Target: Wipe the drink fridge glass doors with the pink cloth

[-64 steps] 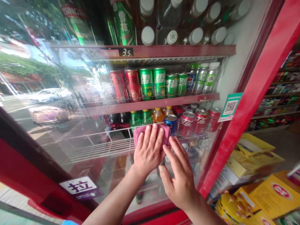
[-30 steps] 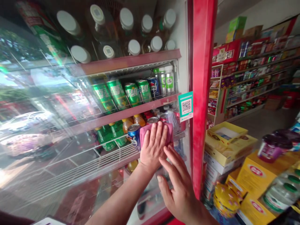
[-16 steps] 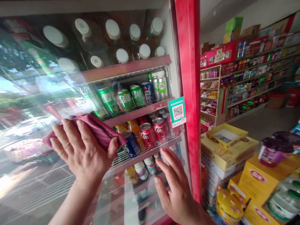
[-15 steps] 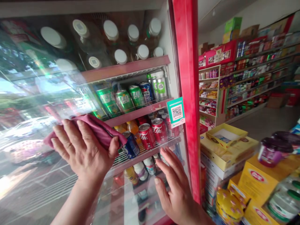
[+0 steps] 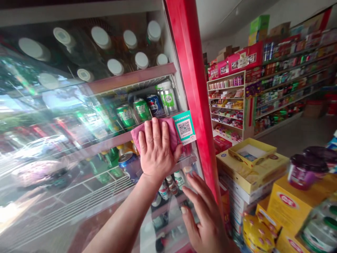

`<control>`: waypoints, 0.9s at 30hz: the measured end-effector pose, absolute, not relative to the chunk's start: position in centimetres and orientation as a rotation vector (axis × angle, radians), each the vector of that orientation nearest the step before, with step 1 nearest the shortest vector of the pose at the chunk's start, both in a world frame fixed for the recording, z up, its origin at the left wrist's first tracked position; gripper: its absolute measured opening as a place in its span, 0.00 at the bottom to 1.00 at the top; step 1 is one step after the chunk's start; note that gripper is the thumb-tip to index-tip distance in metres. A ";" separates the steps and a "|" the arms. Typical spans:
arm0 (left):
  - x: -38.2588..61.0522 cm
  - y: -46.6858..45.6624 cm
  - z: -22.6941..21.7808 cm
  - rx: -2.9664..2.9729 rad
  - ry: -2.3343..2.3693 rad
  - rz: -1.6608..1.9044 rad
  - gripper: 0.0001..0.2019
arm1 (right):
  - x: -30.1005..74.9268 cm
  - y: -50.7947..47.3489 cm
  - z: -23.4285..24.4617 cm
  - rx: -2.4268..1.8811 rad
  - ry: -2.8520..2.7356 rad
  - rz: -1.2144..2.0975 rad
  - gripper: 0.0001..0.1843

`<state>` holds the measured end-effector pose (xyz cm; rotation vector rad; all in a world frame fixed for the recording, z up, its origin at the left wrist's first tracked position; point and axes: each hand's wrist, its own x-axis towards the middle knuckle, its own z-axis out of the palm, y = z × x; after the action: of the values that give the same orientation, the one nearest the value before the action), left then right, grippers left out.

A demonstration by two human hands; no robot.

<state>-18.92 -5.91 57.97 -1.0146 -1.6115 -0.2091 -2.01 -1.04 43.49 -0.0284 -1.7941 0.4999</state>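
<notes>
My left hand lies flat over a pink cloth, its fingers stretched out, pressing it against the glass door of a drinks fridge. The cloth's right edge is close beside a green and white QR code sticker on the glass. Lower and to the right, my right hand is open with bent, spread fingers, near the glass and the red door frame. Whether its fingertips touch the glass I cannot tell. Behind the glass are green cans, a blue can and white-capped bottles.
Stacked yellow cartons stand right of the fridge, with an open yellow box on top. Nearer are purple lidded tubs and clear bottles with green caps. Stocked shop shelves line the back. Street reflections cover the glass's left side.
My left hand has slid the cloth rightward across the glass, from the left up to beside the sticker. The view has shifted slightly to the right. My right hand stays much the same.
</notes>
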 end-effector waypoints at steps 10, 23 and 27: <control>-20.3 -14.7 60.5 -0.703 -1.701 -0.347 0.54 | -0.9 2.4 42.7 0.046 -1.836 0.475 0.20; -18.4 -2.8 74.5 -0.799 -1.629 -0.493 0.51 | -2.5 4.7 41.3 0.051 -1.786 0.371 0.18; -17.5 1.3 75.8 -0.903 -1.626 -0.406 0.44 | -2.9 4.4 40.7 0.005 -1.771 0.394 0.16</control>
<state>-17.53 1.31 75.84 -0.9031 -1.6259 -0.4060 -2.88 4.37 40.75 0.0053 -1.7707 0.3944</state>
